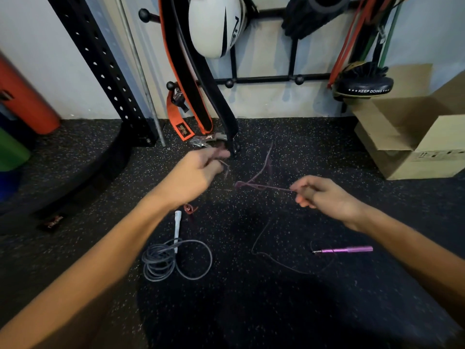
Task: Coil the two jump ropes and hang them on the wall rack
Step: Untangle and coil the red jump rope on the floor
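Left hand, directly above the grey rope, is curling its fingers round what is probably a bunch of gathered loops of the purple rope; blur is hiding how many. Right hand, up and to the right of the grey rope, is pinching the same cord between thumb and bent fingers. The purple handle is lying on the floor to the right of the grey rope, with loose cord trailing from it.

The grey rope is sitting loosely coiled on the floor, its white handle at its top edge, not yet hung.

Risks, as judged:
- The trailing slack is likely to kink or knot if drawn in fast.
- The loops in the left hand are thin and could be slipping free under a light grip.
- The untied grey coil could be springing open when lifted.

Far above the grey rope, the wall rack is carrying a black-and-orange belt and a white ball, and these are crowding its left pegs. A cardboard box is standing far right.
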